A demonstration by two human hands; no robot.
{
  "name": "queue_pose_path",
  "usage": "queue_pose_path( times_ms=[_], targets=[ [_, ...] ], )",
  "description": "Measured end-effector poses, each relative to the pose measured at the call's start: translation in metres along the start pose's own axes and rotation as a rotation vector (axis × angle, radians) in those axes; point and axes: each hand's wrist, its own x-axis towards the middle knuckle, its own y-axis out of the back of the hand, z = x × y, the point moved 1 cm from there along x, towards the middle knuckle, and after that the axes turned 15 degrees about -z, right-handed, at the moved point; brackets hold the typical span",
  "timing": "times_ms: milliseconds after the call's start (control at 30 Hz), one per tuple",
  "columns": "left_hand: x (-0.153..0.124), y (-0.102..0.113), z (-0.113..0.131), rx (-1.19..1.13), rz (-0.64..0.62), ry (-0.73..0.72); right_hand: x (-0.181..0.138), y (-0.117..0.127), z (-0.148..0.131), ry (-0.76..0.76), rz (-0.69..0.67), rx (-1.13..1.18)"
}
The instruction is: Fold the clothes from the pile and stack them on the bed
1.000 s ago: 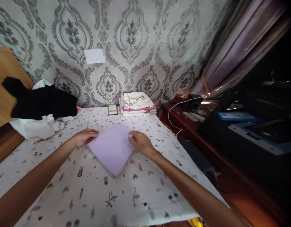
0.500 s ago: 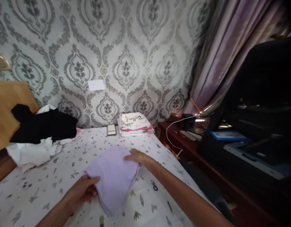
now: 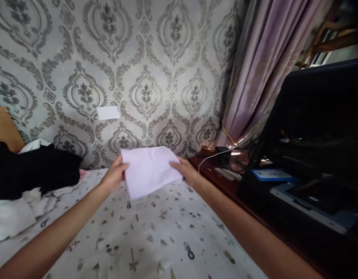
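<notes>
A folded lavender cloth garment (image 3: 151, 170) is held out flat between my two hands, above the far part of the patterned bed sheet (image 3: 144, 240). My left hand (image 3: 116, 173) pinches its left edge, thumb on top. On the opposite side my right hand (image 3: 186, 170) grips the right edge, also with the thumb over the fabric. The lower left corner of the cloth hangs down a little. Behind it, the stack of folded clothes near the wall is hidden from sight.
A black garment (image 3: 33, 166) and crumpled white clothes (image 3: 13, 217) lie heaped at the left by the wooden headboard (image 3: 6, 128). To the right stands a dark red table (image 3: 228, 184) with a white cable (image 3: 210, 156) and a large black screen or case (image 3: 315, 128).
Both hands have carried the lavender garment forward and up from the middle of the bed, toward the folded stack. It now looks flatter and more rectangular. The view has turned slightly right.
</notes>
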Motion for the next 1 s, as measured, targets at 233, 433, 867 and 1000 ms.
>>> queue_pose_path(
  times_ms=[233,433,867,1000],
  targets=[
    [0.166,-0.01,-0.026,0.236,0.14,0.096,0.105,0.057,-0.004,-0.064,0.365,-0.673],
    [0.197,0.005,-0.103,0.264,0.168,0.18,0.126,0.076,0.047,-0.177,0.419,-0.909],
    [0.112,0.034,-0.134,0.456,0.127,-0.035,0.129,0.003,0.081,0.185,0.226,-1.518],
    [0.031,0.087,-0.134,0.893,-0.02,-0.021,0.145,0.003,0.097,0.075,0.153,-1.436]
  ],
)
